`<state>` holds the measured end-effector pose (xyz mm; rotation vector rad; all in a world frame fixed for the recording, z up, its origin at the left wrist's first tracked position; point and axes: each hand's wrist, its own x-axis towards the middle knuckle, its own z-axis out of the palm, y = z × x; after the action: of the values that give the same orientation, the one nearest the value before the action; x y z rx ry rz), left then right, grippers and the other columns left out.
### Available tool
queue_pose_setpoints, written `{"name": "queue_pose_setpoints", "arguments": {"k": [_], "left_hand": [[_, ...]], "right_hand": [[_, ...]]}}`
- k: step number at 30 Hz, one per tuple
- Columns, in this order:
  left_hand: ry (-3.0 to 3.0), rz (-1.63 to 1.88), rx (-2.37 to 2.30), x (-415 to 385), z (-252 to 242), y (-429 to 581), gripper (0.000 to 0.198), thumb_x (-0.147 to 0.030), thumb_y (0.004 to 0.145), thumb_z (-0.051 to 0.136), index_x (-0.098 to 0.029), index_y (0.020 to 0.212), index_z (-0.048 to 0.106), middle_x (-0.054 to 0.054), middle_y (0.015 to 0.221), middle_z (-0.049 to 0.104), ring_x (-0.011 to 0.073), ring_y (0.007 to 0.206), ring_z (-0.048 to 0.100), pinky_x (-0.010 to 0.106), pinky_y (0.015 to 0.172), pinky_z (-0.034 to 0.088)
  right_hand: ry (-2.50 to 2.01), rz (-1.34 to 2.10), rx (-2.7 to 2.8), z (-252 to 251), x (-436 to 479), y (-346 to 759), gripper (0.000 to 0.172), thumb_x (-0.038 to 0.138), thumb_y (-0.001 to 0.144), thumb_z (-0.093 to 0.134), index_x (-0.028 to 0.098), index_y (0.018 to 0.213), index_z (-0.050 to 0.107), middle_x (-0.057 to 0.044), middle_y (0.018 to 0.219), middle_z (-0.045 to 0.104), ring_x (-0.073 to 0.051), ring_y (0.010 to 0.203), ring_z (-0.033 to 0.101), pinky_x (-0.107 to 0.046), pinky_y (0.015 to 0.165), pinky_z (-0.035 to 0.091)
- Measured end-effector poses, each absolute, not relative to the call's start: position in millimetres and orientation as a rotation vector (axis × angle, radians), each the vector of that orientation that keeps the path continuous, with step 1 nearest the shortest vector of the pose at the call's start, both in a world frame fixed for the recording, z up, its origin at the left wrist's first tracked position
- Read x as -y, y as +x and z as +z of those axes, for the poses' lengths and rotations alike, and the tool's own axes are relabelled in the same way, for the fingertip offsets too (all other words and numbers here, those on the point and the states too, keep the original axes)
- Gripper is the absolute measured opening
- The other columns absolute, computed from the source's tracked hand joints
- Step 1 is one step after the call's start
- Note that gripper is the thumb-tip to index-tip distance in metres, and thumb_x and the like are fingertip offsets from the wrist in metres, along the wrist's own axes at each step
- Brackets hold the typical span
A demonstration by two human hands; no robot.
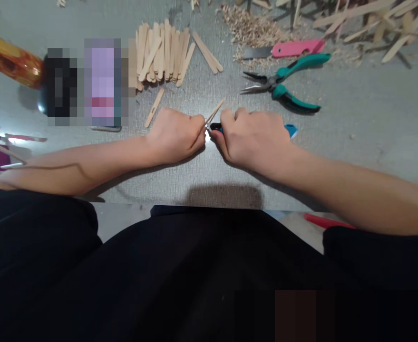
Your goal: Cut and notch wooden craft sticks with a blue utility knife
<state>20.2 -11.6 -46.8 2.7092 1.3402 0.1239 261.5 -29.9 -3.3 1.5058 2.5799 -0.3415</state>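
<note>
- While the left hand [180, 135] is clenched around a thin, flat, pale wooden stick [214, 112], the right hand [255, 135] grasps a slim blue-and-black tool [292, 130] with a metallic tip; both fists are nearer the person than the long-nosed pliers with teal-and-black handles [271, 84].
- Relative to the grip, the stick emerges by the left thumb and slants away from the person, its free end rising over the gap between the fists, left of the pliers and just beside the right hand's knuckles. The part inside the left fist is hidden.
- Left of the pliers, the tool's black front end points from the right thumb and fingers toward the stick; its blue back end shows behind the fist, nearer the person than the pliers' handles. I cannot tell whether the metallic tip touches the wood.
- Just beyond the pliers lies a flat metal blade with a pink handle [297, 48], and past that a heap of curly, pale wood shavings [255, 27].
- Well left of the pliers rests a cluster of flat, pale wooden sticks [164, 52]; beneath the pliers spreads a grey, textured tabletop [354, 128].
</note>
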Motion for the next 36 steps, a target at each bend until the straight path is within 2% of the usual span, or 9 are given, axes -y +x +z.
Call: {"name": "queue_pose_setpoints", "arguments": {"k": [5,9,12,16,19,21,24,30,36], "left_hand": [[2.661,0.101,-1.376,12,-48,21,0.041,-0.047,0.109,0.048,-0.023,0.097,0.079,0.012,0.07,0.07,0.0252,0.059,0.058,0.042,0.064,0.031],[2.621,0.127,-1.351,12,-47,20,0.035,-0.045,0.109,0.05,-0.025,0.094,0.074,0.008,0.067,0.064,0.0234,0.058,0.054,0.041,0.065,0.03],[2.649,0.118,-1.346,13,-46,17,0.038,-0.045,0.111,0.046,-0.026,0.092,0.073,0.009,0.067,0.064,0.0246,0.058,0.053,0.043,0.066,0.028],[2.553,0.282,-1.308,12,-43,11,0.051,-0.053,0.118,0.034,-0.028,0.082,0.06,0.006,0.065,0.057,0.0224,0.058,0.046,0.044,0.066,0.028],[2.434,0.342,-1.283,9,-38,8,0.05,-0.053,0.118,0.039,-0.028,0.076,0.05,0.003,0.062,0.049,0.0203,0.058,0.043,0.042,0.065,0.029],[2.393,0.323,-1.284,8,-36,7,0.046,-0.05,0.116,0.045,-0.027,0.075,0.047,0.003,0.062,0.049,0.02,0.059,0.045,0.042,0.065,0.03],[2.407,0.27,-1.333,7,-35,8,0.043,-0.048,0.116,0.046,-0.027,0.079,0.053,0.004,0.066,0.054,0.0208,0.063,0.051,0.042,0.068,0.032],[2.504,0.242,-1.346,7,-39,5,0.051,-0.059,0.121,0.037,-0.027,0.087,0.06,0.006,0.07,0.057,0.0231,0.066,0.051,0.045,0.071,0.027],[2.578,0.23,-1.231,3,-42,1,0.067,-0.069,0.125,0.022,-0.026,0.091,0.06,0.003,0.071,0.056,0.0191,0.068,0.04,0.043,0.071,0.026]], "right_hand": [[1.553,-0.355,-2.563,-6,32,258,0.065,0.06,0.124,0.038,0.014,0.151,0.075,-0.028,0.13,0.085,-0.042,0.102,0.082,-0.046,0.079,0.049],[1.559,-0.321,-2.559,-4,33,255,0.063,0.059,0.124,0.038,0.016,0.15,0.075,-0.028,0.133,0.085,-0.042,0.106,0.081,-0.045,0.079,0.049],[1.544,-0.307,-2.57,-2,32,257,0.065,0.059,0.125,0.035,0.015,0.154,0.074,-0.028,0.134,0.084,-0.042,0.107,0.081,-0.045,0.08,0.048],[1.497,-0.319,-2.607,-6,28,263,0.069,0.061,0.124,0.032,0.014,0.16,0.068,-0.028,0.139,0.083,-0.043,0.11,0.079,-0.045,0.083,0.047],[1.49,-0.385,-2.615,-10,24,267,0.07,0.063,0.124,0.03,0.015,0.158,0.069,-0.027,0.139,0.084,-0.043,0.111,0.079,-0.045,0.085,0.048],[1.485,-0.423,-2.619,-11,22,268,0.07,0.063,0.124,0.03,0.016,0.157,0.07,-0.026,0.138,0.085,-0.043,0.11,0.079,-0.046,0.086,0.048],[1.487,-0.434,-2.615,-11,21,269,0.071,0.065,0.123,0.031,0.016,0.156,0.071,-0.026,0.136,0.085,-0.044,0.109,0.079,-0.046,0.086,0.048],[1.491,-0.486,-2.604,-9,18,269,0.072,0.067,0.123,0.033,0.016,0.156,0.072,-0.026,0.134,0.087,-0.045,0.11,0.079,-0.047,0.085,0.048],[1.499,-0.526,-2.586,-8,15,270,0.07,0.068,0.122,0.032,0.024,0.157,0.073,-0.022,0.133,0.09,-0.045,0.11,0.078,-0.047,0.084,0.048]]}}
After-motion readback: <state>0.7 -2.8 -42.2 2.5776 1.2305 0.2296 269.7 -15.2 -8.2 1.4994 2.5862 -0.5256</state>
